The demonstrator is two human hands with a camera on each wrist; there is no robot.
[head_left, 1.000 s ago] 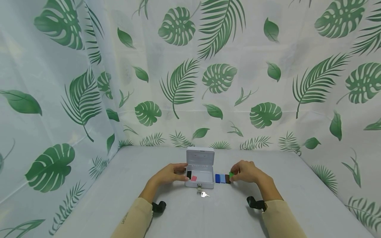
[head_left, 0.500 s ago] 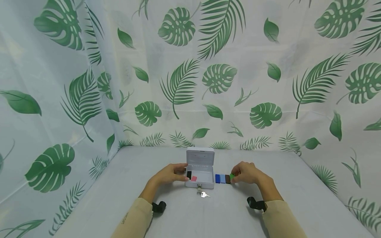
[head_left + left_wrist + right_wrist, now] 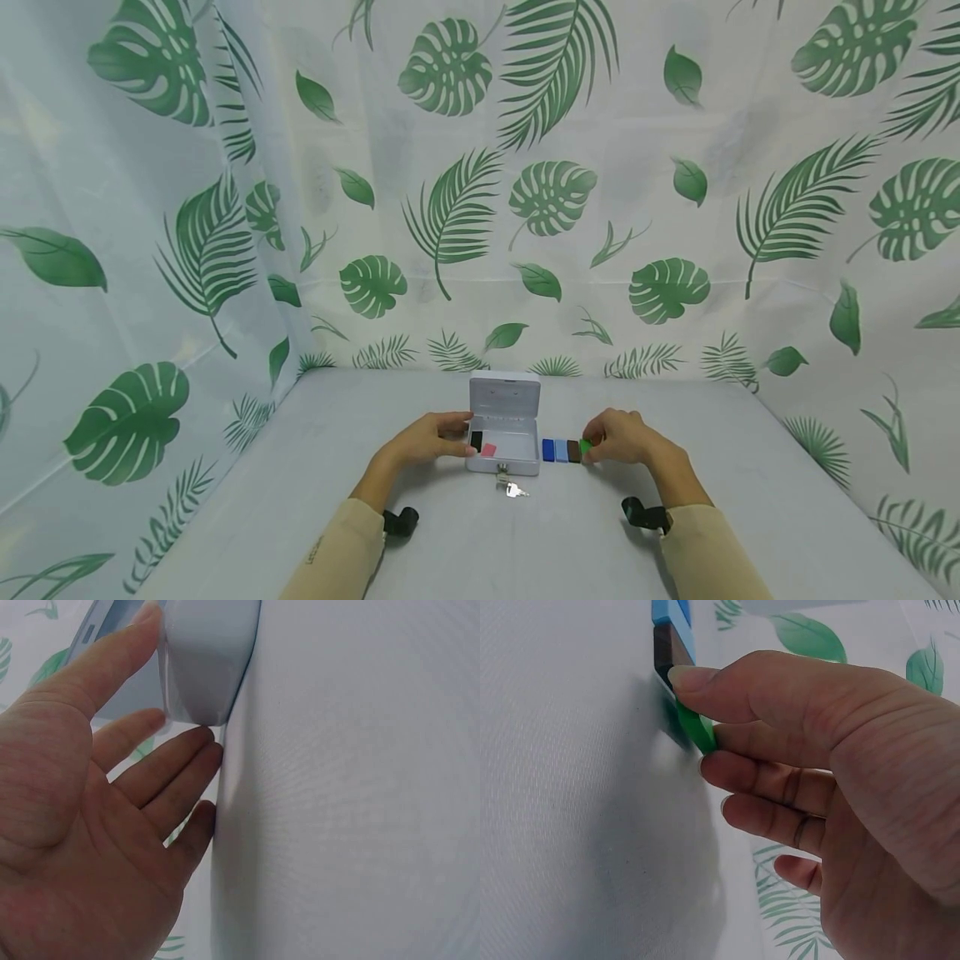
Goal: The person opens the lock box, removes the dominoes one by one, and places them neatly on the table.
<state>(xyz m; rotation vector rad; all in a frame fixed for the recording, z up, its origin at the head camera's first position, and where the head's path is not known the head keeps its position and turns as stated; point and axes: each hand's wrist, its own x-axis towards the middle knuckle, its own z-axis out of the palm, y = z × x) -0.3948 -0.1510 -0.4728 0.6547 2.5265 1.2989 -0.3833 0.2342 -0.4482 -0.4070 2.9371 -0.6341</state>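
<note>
Brown block (image 3: 573, 451) touches green block (image 3: 584, 446); keys (image 3: 513, 489) hang before the box (image 3: 504, 417)

box (image 3: 504, 417): smooth painted metal, soft sheen
green block (image 3: 696, 727): smooth, matt, looks plastic
table cover (image 3: 525, 542): fine woven cloth, matt
keys (image 3: 514, 490): shiny metal

1. Green block (image 3: 584, 446): largely covered by the right hand (image 3: 622, 437).
2. Box (image 3: 206, 660): cut off by the left wrist view's upper edge.
3. Keys (image 3: 513, 489): too small to count.
</note>
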